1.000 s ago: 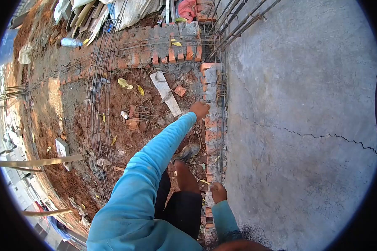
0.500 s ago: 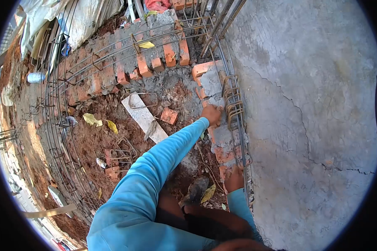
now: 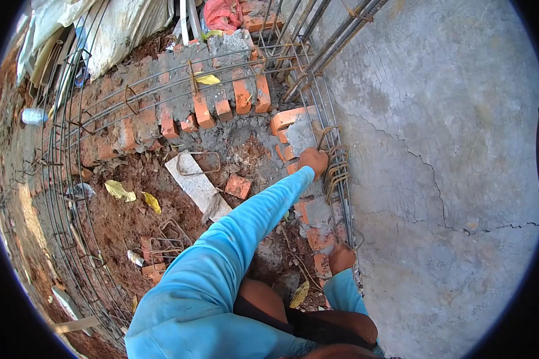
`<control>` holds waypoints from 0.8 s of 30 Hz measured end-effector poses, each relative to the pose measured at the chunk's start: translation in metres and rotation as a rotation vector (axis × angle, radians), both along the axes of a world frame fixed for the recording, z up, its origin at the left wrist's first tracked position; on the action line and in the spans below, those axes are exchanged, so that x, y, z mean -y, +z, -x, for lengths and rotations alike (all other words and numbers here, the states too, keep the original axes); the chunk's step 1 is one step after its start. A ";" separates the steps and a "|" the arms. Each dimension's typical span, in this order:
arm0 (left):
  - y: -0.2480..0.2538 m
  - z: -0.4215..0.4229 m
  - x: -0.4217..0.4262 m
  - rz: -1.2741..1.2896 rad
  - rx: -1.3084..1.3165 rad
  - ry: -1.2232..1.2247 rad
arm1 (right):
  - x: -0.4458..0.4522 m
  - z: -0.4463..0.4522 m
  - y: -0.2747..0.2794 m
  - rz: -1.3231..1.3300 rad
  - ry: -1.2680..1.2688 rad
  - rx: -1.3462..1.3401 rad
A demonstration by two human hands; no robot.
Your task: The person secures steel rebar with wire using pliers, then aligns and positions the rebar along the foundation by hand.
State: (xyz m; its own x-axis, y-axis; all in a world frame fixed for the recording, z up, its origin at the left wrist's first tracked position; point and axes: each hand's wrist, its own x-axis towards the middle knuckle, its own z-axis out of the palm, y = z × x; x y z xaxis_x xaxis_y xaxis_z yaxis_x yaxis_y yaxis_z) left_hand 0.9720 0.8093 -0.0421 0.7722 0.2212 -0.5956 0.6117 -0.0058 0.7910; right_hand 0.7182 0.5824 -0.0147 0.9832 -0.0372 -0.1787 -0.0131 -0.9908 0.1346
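My left hand [image 3: 313, 161] is closed at the upper end of a bunch of bent steel stirrups [image 3: 339, 173], seemingly around one stirrup's side. These stirrups sit around long steel rebars [image 3: 323, 107] that run along a low brick wall [image 3: 318, 239]. Nearer to me, my right hand [image 3: 342, 257] is closed at the rebars' lower part, where a single stirrup [image 3: 359, 240] sticks out beside it. The fingers of both hands are partly hidden, so the exact grip does not show.
A cracked concrete slab [image 3: 425, 161] lies to the right. A mortared brick course [image 3: 173, 84] with rebars curves across the top left. On the soil are a pale board [image 3: 194, 182], a loose brick [image 3: 238, 186] and more stirrups [image 3: 167, 245]. Upright rebars [image 3: 335, 42] stand at the corner.
My left hand has moved right, up against the bunched stirrups. My right hand stays low on the rebars, with the single stirrup slightly shifted beside it. The view has tilted a little.
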 end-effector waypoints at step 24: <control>-0.004 -0.043 -0.019 0.215 0.032 0.284 | 0.026 -0.018 0.088 -0.297 -0.249 0.331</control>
State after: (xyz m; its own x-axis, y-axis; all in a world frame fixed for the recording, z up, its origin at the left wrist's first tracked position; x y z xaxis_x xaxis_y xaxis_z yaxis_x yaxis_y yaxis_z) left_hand 1.0150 0.8286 -0.0465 0.7167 0.3021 -0.6285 0.5399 0.3301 0.7743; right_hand 0.7362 0.5561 0.0729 0.9567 -0.2725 0.1027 -0.2480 -0.9472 -0.2034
